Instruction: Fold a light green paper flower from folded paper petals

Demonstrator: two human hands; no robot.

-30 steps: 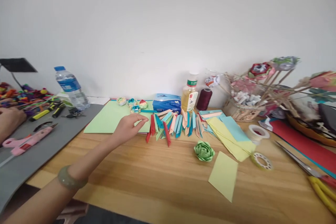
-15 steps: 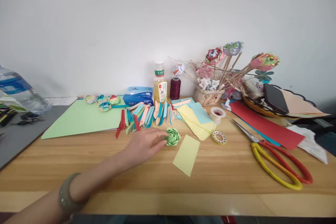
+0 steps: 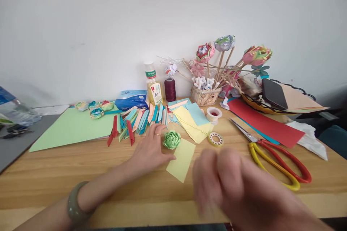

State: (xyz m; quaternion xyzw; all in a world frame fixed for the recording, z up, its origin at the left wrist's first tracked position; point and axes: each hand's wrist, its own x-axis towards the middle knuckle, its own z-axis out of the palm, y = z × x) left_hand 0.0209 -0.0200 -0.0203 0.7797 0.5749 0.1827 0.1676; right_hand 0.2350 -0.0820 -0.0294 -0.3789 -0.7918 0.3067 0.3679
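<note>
On the wooden table sits a green folded-paper flower (image 3: 171, 140), partly over the corner of a pale yellow paper rectangle (image 3: 183, 162). My left hand (image 3: 149, 148), wearing a ring and a bangle, is beside the flower's left side with thumb and fingers spread. Its thumb tip reaches the yellow paper's left edge. My right hand (image 3: 221, 180) is in the foreground, close to the camera, with its fingers bent. It is smeared by motion, so whether it holds anything cannot be made out. Behind the left hand lie several folded paper strips (image 3: 143, 121) in red, teal, green and peach.
Red-and-yellow-handled scissors (image 3: 267, 151) lie at right, near red paper (image 3: 265, 122). A tape roll (image 3: 215, 139), a white spool (image 3: 214, 114) and yellow sheets (image 3: 191, 122) are mid-table. Behind stand a bottle (image 3: 154, 86), a thread cone (image 3: 170, 89) and a flower basket (image 3: 205, 95).
My right hand has come into view at the lower right. My left hand's fingers have parted from the green flower, which now overlaps the yellow rectangle. The view has shifted slightly right.
</note>
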